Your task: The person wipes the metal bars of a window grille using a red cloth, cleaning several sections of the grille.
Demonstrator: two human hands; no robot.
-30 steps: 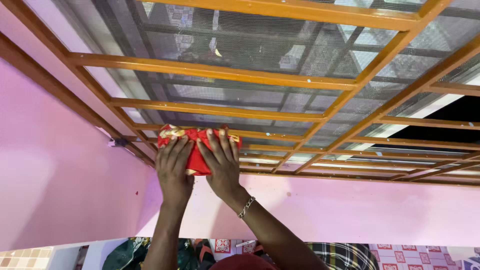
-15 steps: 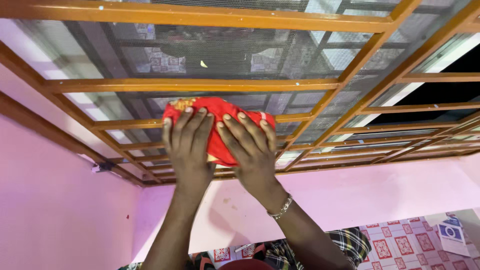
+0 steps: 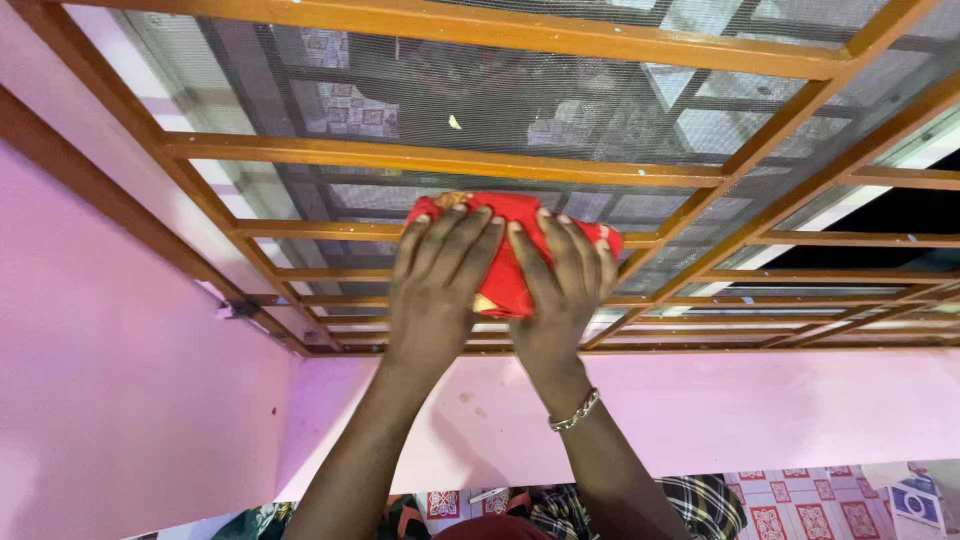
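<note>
Both my hands press a red cloth with yellow pattern (image 3: 508,252) flat against an orange-framed window grille (image 3: 440,160) backed by grey mesh. My left hand (image 3: 437,290) covers the cloth's left side, fingers spread upward. My right hand (image 3: 560,290), with a silver chain bracelet on its wrist, covers the right side. The cloth lies over a horizontal bar and part of the mesh panel above it.
Pink walls (image 3: 130,400) surround the window on the left and below. A small metal latch (image 3: 238,310) sticks out at the frame's lower left. Patterned red-and-white floor tiles (image 3: 800,510) and checked fabric (image 3: 700,500) show at the bottom.
The cloth and both hands went from the lower left of the grille up and right, now sitting further right than half a second ago. The view shifted with them.
</note>
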